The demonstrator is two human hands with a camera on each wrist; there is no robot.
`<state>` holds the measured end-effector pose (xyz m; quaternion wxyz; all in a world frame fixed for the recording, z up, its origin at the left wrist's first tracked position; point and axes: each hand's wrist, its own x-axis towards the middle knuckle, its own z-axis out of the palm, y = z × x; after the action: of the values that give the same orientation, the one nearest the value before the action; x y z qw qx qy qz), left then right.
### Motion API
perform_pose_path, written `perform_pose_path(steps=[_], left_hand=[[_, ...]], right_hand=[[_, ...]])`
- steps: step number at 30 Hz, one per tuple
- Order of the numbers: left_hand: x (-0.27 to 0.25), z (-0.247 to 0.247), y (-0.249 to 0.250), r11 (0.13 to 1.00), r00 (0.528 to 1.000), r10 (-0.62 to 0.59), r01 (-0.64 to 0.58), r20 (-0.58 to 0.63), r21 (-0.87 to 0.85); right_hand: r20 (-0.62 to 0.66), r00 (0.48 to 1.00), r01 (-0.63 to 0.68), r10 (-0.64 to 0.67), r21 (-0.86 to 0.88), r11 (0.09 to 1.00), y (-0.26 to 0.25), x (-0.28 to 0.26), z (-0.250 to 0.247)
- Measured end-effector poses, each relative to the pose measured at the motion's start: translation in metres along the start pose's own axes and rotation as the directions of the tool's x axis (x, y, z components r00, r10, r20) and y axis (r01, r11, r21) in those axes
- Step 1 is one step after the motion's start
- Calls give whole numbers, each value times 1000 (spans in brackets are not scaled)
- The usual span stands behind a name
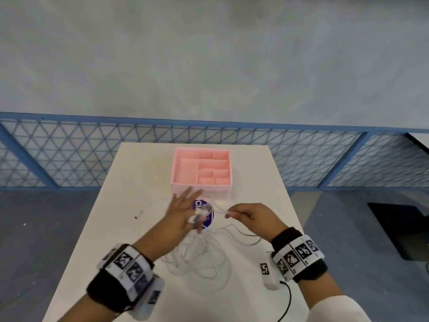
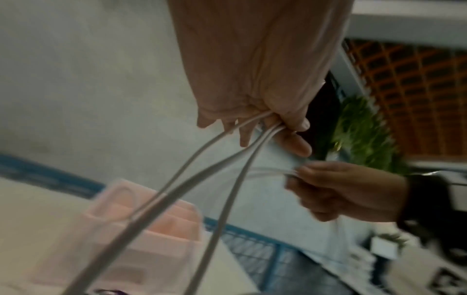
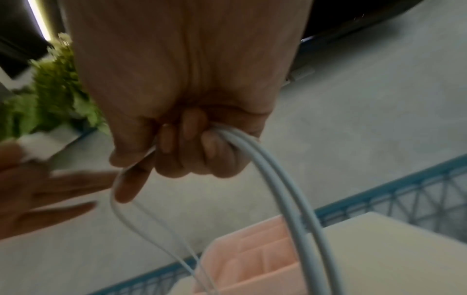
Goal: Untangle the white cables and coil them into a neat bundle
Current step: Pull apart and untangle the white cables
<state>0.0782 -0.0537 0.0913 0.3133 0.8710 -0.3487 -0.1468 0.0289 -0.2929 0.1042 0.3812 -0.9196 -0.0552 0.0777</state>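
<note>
White cables (image 1: 199,259) lie in loose loops on the table (image 1: 250,173) below and between both hands. The left hand (image 1: 183,211) pinches strands, fingers spread; the right hand (image 1: 249,216) grips strands in a fist. A pink organizer (image 1: 202,168) sits just beyond them.

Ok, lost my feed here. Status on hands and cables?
Left hand pinching cable turns, other fingers spread. Right hand gripping strands, feeding across. Most cables loose, tangled on table. Pink organizer close behind, not blocking.
</note>
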Motion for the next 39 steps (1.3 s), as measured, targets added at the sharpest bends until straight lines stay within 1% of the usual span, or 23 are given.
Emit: perform_pose_path(steps=[2,4,5,7,9,11,13,16,17,18,20,22,23,24,25,27,28,30,31,33,34,36,39], left_hand=[[13,13,33,994,992,107,-105,69,-43],[17,12,47,987,992,52,-34,113,-160],[18,9,46,982,992,18,6,122,-190],[18,-7,35,993,993,-18,31,120,-111],[15,-34,23,998,997,-62,62,35,-8],[11,-62,14,994,993,-103,105,-58,42],[3,-81,7,981,989,-133,141,-66,130],[-9,-92,5,950,981,-193,190,-13,248],[-12,-94,5,949,981,-191,190,-24,253],[-14,-98,7,955,982,-180,190,-62,230],[-19,-112,10,969,969,-165,195,-185,154],[-28,-128,2,968,942,-176,219,-286,125],[-35,-134,-4,962,931,-196,243,-307,124],[-40,-138,-11,954,922,-229,277,-313,117],[-47,-140,-21,943,914,-263,311,-307,119],[-59,-138,-37,920,902,-323,370,-287,129],[-64,-137,-43,910,894,-339,390,-292,139],[-70,-137,-52,893,866,-365,429,-343,132],[-71,-137,-52,887,848,-376,447,-374,121],[-67,-132,-58,884,839,-402,459,-366,83],[-65,-126,-61,889,847,-423,457,-321,33],[-59,-106,-67,908,881,-411,417,-235,-25],[-48,-68,-64,961,942,-265,276,-205,26]], right_hand=[[27,999,16,-19,116,993,-11,3,1],[2,1000,17,-18,158,987,-13,5,-6],[-13,1000,21,-19,133,991,-12,5,-11],[19,1000,-11,10,51,999,-1,4,-20],[92,994,-52,59,-76,996,16,4,-23],[98,992,-52,76,-229,972,34,5,-21],[43,993,-90,114,-372,924,47,11,-23],[-171,982,-160,84,-500,851,40,30,-32],[-278,959,-184,46,-496,849,31,37,-38],[-408,913,-205,8,-443,873,22,42,-45],[-643,765,-219,6,-252,943,12,46,-57],[-740,646,-201,185,69,977,28,48,-60],[-718,633,-187,288,220,957,40,46,-57],[-694,634,-172,340,302,937,54,45,-51],[-688,646,-181,330,282,942,64,41,-45],[-713,670,-215,204,76,974,76,34,-36],[-725,677,-234,129,-46,971,77,32,-34],[-705,705,-284,71,-189,940,73,27,-32],[-672,737,-284,78,-202,937,73,24,-28],[-538,827,-260,162,-111,959,77,17,-15],[-443,864,-292,238,-57,955,81,13,-6],[-311,889,-374,335,-75,924,89,5,14],[-257,922,-330,289,-133,935,93,-4,36]])
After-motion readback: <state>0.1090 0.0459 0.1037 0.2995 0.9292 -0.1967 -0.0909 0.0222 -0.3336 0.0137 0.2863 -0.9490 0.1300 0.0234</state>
